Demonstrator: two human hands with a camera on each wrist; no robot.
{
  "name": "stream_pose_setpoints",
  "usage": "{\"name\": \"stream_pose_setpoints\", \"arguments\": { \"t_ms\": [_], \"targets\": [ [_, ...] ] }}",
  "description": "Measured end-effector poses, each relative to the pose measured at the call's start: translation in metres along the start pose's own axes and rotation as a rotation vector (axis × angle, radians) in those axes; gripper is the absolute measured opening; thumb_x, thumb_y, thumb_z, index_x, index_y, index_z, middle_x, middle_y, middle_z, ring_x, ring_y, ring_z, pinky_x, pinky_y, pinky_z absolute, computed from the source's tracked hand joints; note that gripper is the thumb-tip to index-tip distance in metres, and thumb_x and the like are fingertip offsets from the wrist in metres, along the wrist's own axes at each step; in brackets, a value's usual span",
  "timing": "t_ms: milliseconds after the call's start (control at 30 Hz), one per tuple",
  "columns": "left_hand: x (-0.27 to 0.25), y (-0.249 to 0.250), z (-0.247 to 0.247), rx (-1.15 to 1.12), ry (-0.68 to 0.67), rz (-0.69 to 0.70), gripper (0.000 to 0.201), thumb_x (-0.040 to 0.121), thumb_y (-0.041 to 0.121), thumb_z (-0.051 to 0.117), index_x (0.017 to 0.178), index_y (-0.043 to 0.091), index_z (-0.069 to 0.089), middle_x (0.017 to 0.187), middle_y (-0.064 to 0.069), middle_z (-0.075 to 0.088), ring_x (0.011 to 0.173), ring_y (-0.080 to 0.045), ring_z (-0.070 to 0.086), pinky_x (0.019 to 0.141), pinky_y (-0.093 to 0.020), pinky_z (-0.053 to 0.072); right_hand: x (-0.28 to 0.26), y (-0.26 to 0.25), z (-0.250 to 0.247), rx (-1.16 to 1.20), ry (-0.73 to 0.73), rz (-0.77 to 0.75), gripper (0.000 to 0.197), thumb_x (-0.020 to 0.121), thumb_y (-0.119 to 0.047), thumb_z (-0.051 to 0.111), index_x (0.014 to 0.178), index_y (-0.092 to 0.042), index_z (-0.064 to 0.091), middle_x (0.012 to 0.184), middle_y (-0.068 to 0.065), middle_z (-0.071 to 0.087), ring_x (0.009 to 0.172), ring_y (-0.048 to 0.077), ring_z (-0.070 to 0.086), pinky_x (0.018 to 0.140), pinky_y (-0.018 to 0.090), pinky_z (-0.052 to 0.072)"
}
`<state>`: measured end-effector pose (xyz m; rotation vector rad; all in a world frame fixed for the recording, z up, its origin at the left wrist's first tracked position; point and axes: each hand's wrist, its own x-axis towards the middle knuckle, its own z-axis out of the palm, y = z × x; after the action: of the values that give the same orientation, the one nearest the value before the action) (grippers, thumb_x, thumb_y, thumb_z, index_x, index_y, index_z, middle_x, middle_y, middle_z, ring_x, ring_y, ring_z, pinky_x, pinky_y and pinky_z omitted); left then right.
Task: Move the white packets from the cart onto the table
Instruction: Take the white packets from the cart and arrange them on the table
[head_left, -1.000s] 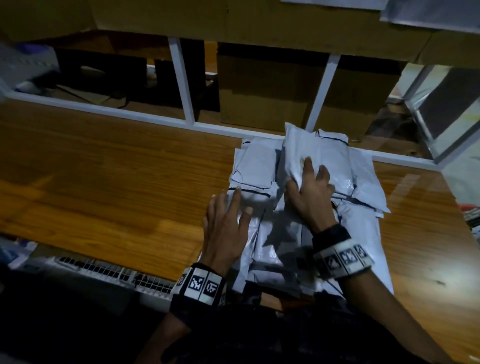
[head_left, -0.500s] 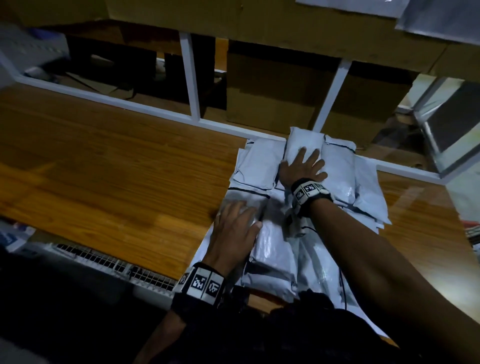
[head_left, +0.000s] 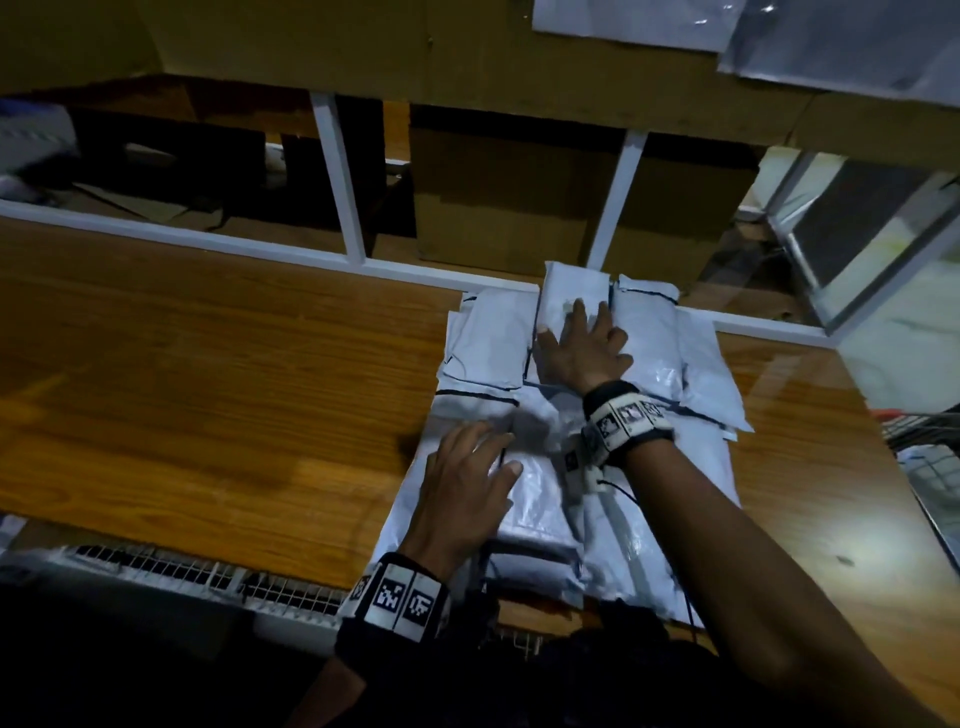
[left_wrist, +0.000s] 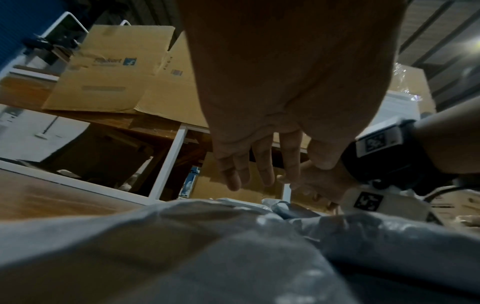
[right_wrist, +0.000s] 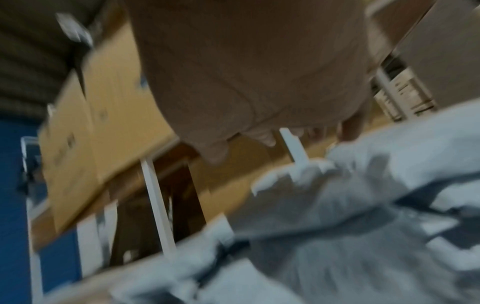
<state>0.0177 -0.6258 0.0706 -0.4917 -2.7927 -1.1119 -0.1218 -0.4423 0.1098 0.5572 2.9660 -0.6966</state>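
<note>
Head view: white packets (head_left: 597, 415) sit in an overlapping pile on the wooden table (head_left: 208, 389), spanning from its near edge to the white rail at the far edge, toward the right end. Right hand (head_left: 579, 351) lies flat with fingers spread on the far packets, holding nothing; my read is it's pressing the stack to keep it from sliding off the far edge. Left hand (head_left: 467, 483) is flat and relaxed on the near packets, also holding nothing, likely steadying that end. Wire cart (head_left: 930, 452) shows past the right edge; contents hard to make out.

Left wrist view: left hand (left_wrist: 285, 92) with straight fingers just above the glossy packets (left_wrist: 207, 246); whether it touches them isn't shown here. Right wrist band visible beside it. Cardboard boxes (left_wrist: 111, 67) behind the rail.

Right wrist view: blurred. Right hand (right_wrist: 246, 72) has its fingers extended over crumpled packets (right_wrist: 337, 216); contact unclear here.

Judgement: this batch is down, hands tidying. Slick film, so the stack may creep.
</note>
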Motion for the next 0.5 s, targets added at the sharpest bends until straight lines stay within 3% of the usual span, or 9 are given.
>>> {"name": "stream_pose_setpoints", "arguments": {
  "t_ms": [133, 233, 367, 500],
  "targets": [
    [-0.01, 0.004, -0.003, -0.01, -0.015, 0.079, 0.045, 0.094, 0.047, 0.042, 0.124, 0.022, 0.065, 0.135, 0.003, 0.057, 0.13, -0.016, 0.045, 0.103, -0.041, 0.042, -0.052, 0.034, -0.028, 0.118, -0.036, 0.012, 0.084, 0.094, -0.059, 0.05, 0.158, -0.027, 0.008, 0.165, 0.005, -0.006, 0.147, 0.04, 0.007, 0.115, 0.056, 0.017],
    [-0.019, 0.01, -0.002, -0.027, -0.028, 0.125, 0.042, 0.094, 0.045, 0.044, 0.123, 0.023, 0.065, 0.131, 0.004, 0.058, 0.127, -0.015, 0.045, 0.101, -0.04, 0.042, -0.101, 0.065, -0.037, 0.224, 0.082, 0.012, 0.081, 0.094, -0.053, 0.055, 0.158, -0.022, 0.016, 0.164, 0.012, 0.003, 0.148, 0.041, 0.01, 0.115, 0.055, 0.016],
    [-0.031, 0.024, 0.006, -0.086, -0.02, 0.254, 0.032, 0.096, 0.036, 0.053, 0.121, 0.022, 0.065, 0.127, 0.004, 0.059, 0.124, -0.015, 0.048, 0.099, -0.039, 0.044, -0.175, 0.102, -0.037, 0.37, 0.173, 0.0, 0.082, 0.09, -0.062, 0.052, 0.156, -0.027, 0.019, 0.164, 0.006, 0.011, 0.15, 0.03, 0.012, 0.118, 0.055, 0.017],
    [-0.039, 0.048, 0.017, -0.155, -0.055, 0.406, 0.035, 0.096, 0.034, 0.052, 0.124, 0.016, 0.064, 0.128, -0.001, 0.059, 0.125, -0.022, 0.05, 0.103, -0.038, 0.042, -0.25, 0.138, -0.041, 0.527, 0.209, 0.105, 0.072, 0.095, -0.048, 0.056, 0.155, -0.034, 0.019, 0.161, -0.005, 0.017, 0.142, 0.022, 0.033, 0.109, 0.048, 0.038]
  ]
}}
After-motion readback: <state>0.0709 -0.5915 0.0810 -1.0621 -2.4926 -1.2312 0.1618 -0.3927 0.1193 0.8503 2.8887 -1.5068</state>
